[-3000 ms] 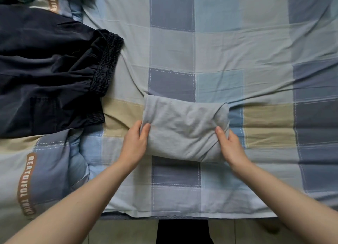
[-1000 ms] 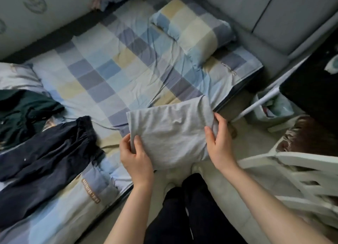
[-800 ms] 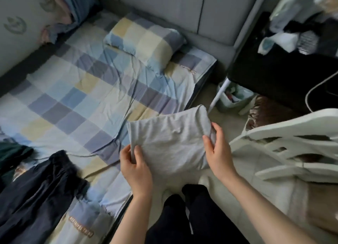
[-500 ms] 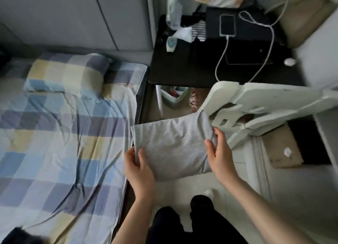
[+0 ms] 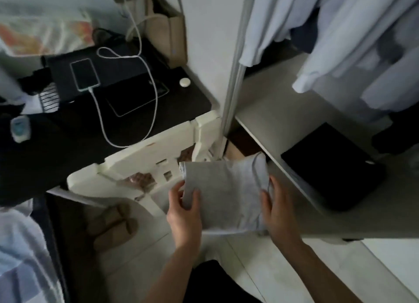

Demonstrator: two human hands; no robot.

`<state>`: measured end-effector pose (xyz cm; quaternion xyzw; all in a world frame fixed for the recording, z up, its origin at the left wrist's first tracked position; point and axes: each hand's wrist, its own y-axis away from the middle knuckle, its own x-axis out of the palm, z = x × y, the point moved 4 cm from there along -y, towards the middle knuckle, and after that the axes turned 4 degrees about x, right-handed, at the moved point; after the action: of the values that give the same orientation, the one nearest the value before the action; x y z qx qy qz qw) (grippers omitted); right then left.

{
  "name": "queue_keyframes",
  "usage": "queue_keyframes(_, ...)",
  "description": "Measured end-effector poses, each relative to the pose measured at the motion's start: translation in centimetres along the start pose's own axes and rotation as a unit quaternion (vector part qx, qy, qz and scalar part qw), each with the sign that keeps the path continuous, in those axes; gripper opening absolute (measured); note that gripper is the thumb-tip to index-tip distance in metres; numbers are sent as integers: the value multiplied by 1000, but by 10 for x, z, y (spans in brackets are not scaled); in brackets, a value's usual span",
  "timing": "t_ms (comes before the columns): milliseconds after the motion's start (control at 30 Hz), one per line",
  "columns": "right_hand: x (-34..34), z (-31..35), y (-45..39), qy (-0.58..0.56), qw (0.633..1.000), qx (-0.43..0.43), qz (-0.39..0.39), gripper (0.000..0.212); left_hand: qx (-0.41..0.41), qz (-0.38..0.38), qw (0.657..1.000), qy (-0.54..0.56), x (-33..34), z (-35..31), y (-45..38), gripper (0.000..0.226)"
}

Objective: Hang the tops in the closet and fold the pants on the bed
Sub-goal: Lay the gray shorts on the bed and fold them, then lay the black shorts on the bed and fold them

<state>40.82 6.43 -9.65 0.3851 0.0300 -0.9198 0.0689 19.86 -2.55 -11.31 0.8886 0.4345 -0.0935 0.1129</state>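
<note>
A folded grey garment is held flat in the air between both hands, over the floor at the front corner of the closet shelf. My left hand grips its left edge, thumb on top. My right hand grips its right edge. Pale blue tops hang in the open closet at upper right. Only a corner of the checked bed cover shows at lower left.
A white plastic chair stands just left of the garment. Behind it is a black desk with a phone on a white cable and a tablet. A black flat item lies on the closet shelf. Slippers sit on the floor.
The folded grey garment was lifted off the bed. My view has swung right from the bed, past the desk, to the closet, with both hands still holding the garment.
</note>
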Motion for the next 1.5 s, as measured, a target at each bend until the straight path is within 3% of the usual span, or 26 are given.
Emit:
queue_keyframes(333, -70, -89, -23, -14, 972, 167, -162, 48, 47, 288, 954, -66, 163, -16, -17, 38)
queue_keyframes(567, -99, -140, -76, -23, 926, 301, -225, 42, 81, 399, 911, -69, 274, -34, -57, 38)
queue_keyframes(800, -149, -186, -135, -11, 854, 303, -422, 39, 106, 456, 884, 5, 422, -80, -69, 36)
queue_keyframes(867, -149, -212, -142, 53, 850, 342, -398, 41, 122, 498, 855, -76, 457, -66, -67, 47)
queue_keyframes(900, -142, -228, -141, 99, 855, 375, -344, 44, 139, 532, 819, -162, 471, -51, -64, 57)
queue_keyframes(967, -127, -250, -138, 140, 862, 431, -225, 57, 187, 596, 714, -317, 478, -23, -53, 75)
queue_keyframes(1033, -117, -259, -133, 136, 871, 434, -184, 73, 258, 613, 641, -384, 470, -4, -42, 90)
queue_keyframes(1133, -101, -257, -125, 242, 885, 379, -119, 86, 393, 577, 585, -413, 456, 11, -35, 96)
queue_keyframes(1233, -89, -259, -111, 247, 879, 399, -84, 90, 434, 574, 528, -451, 449, 21, -41, 95)
queue_keyframes(1333, -86, -257, -107, 207, 882, 415, -86, 90, 397, 598, 511, -473, 446, 19, -47, 93)
queue_keyframes(1500, -87, -226, -111, 133, 891, 410, -143, 76, 335, 633, 549, -432, 432, -3, -49, 79)
